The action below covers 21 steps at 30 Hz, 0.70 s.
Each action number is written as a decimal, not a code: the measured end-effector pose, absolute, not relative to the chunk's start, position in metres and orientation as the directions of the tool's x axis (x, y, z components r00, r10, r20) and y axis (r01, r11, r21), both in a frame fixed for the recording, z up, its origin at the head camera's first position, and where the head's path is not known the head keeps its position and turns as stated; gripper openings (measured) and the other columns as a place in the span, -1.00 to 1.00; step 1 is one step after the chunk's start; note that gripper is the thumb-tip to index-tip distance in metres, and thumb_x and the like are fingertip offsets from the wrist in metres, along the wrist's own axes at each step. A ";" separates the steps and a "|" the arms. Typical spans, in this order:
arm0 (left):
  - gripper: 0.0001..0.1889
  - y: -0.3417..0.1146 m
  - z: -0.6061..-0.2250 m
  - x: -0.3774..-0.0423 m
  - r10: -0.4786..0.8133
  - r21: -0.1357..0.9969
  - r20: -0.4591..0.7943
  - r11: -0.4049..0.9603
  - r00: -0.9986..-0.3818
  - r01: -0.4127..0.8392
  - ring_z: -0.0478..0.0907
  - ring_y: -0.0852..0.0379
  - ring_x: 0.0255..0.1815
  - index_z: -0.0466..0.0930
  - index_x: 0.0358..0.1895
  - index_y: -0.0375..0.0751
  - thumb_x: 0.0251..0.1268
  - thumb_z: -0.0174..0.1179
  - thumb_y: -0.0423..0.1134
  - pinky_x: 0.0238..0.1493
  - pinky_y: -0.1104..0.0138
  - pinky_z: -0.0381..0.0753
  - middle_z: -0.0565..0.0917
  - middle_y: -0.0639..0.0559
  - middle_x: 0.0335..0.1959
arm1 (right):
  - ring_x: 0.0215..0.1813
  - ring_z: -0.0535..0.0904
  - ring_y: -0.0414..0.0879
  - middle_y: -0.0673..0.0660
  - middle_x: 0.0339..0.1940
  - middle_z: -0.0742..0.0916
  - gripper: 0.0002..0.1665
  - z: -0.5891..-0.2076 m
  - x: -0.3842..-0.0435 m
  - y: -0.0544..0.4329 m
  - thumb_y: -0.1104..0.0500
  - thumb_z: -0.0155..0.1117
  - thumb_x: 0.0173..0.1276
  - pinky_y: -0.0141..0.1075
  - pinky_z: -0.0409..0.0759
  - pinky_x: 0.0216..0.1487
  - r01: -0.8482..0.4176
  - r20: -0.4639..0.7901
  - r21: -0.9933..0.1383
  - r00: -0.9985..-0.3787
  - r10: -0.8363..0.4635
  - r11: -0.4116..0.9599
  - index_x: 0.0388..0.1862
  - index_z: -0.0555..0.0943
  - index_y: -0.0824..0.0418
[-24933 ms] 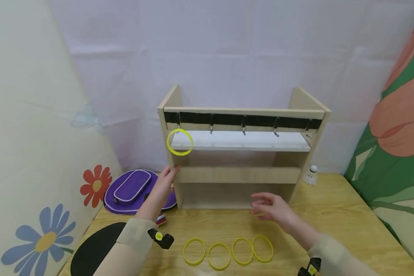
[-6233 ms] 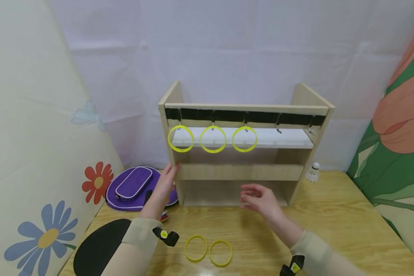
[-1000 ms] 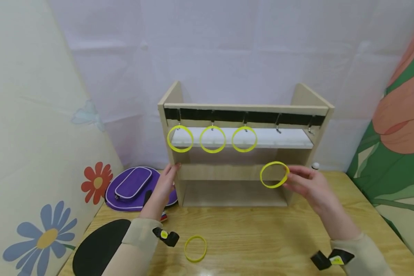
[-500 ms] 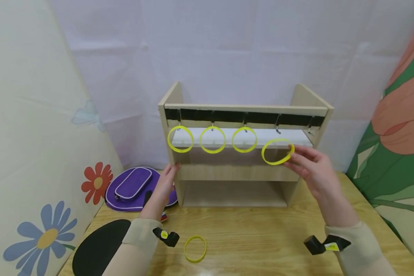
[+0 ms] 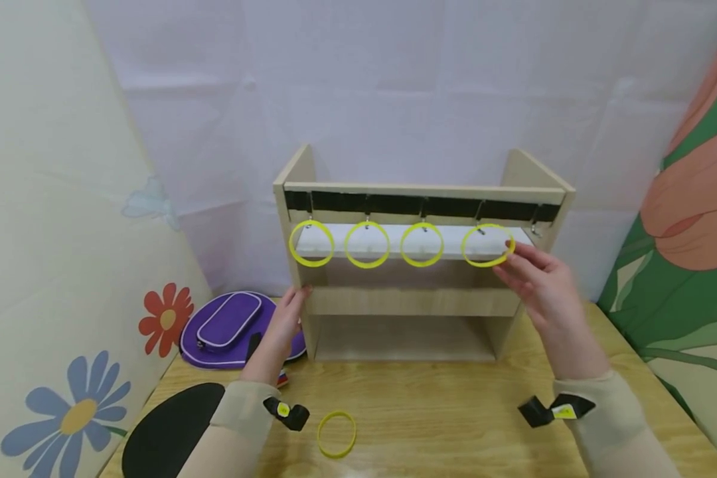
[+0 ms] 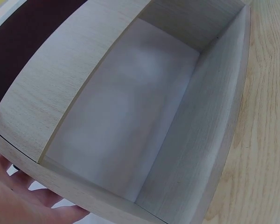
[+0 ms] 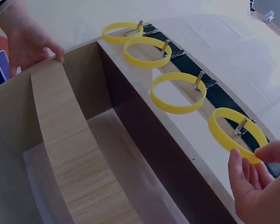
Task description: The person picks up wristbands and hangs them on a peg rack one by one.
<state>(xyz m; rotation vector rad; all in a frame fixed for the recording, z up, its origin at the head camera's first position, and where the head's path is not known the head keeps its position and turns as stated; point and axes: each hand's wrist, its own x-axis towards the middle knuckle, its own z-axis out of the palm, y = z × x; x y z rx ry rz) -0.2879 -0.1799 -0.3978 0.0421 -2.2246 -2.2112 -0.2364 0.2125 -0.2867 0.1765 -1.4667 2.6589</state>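
Observation:
My right hand (image 5: 540, 282) pinches a thin yellow ring (image 5: 484, 264) by its right edge, between thumb and fingertips. In the right wrist view the fourth metal hook (image 7: 241, 126) shows inside the held ring's outline. Three matching rings hang from the hooks to its left: the first ring (image 5: 312, 264), the second ring (image 5: 367, 265) and the third ring (image 5: 421, 264). With my left hand (image 5: 281, 326) I grip the left side panel of the wooden shelf (image 5: 415, 302), thumb at the front and fingers around the outer face.
One more yellow ring (image 5: 337, 455) lies on the wooden table (image 5: 430, 411). The fifth hook (image 5: 536, 229), at the right end of the black strip (image 5: 394, 203), carries no ring. At left are a purple case (image 5: 230, 322) and a black round-edged object (image 5: 173, 431).
My right hand has raised the pinched ring from in front of the lower shelf up to the fourth hook. The left hand keeps its place on the side panel.

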 end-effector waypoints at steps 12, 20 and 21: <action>-0.48 -0.182 -0.400 -0.290 -0.002 1.000 -0.017 -0.002 -1.000 -0.017 0.24 -0.07 0.39 0.20 0.43 -0.19 0.55 -0.18 -0.02 0.46 -0.15 0.16 0.32 -0.28 0.38 | -0.15 0.70 -0.22 -0.02 -0.14 0.72 -0.84 -0.297 -0.240 0.205 0.32 0.31 0.33 -0.43 0.67 -0.06 -0.132 0.108 -0.910 -0.991 0.082 -0.394 -0.17 0.69 0.11; -0.44 -0.183 -0.399 -0.289 0.009 1.000 -0.013 -0.007 -1.000 -0.013 0.21 -0.09 0.42 0.16 0.48 -0.18 0.55 -0.17 -0.01 0.46 -0.18 0.14 0.30 -0.27 0.41 | -0.20 0.68 -0.23 -0.04 -0.21 0.73 -0.83 -0.299 -0.243 0.201 0.34 0.28 0.36 -0.46 0.66 -0.11 -0.123 0.097 -0.921 -0.991 0.089 -0.370 -0.20 0.68 0.08; -0.44 -0.183 -0.399 -0.289 0.012 1.000 -0.012 -0.006 -1.000 -0.012 0.21 -0.09 0.42 0.15 0.48 -0.17 0.55 -0.17 -0.01 0.47 -0.19 0.13 0.30 -0.27 0.41 | -0.20 0.68 -0.23 -0.04 -0.21 0.73 -0.83 -0.299 -0.243 0.201 0.34 0.28 0.36 -0.46 0.66 -0.10 -0.121 0.096 -0.921 -0.992 0.086 -0.369 -0.18 0.67 0.08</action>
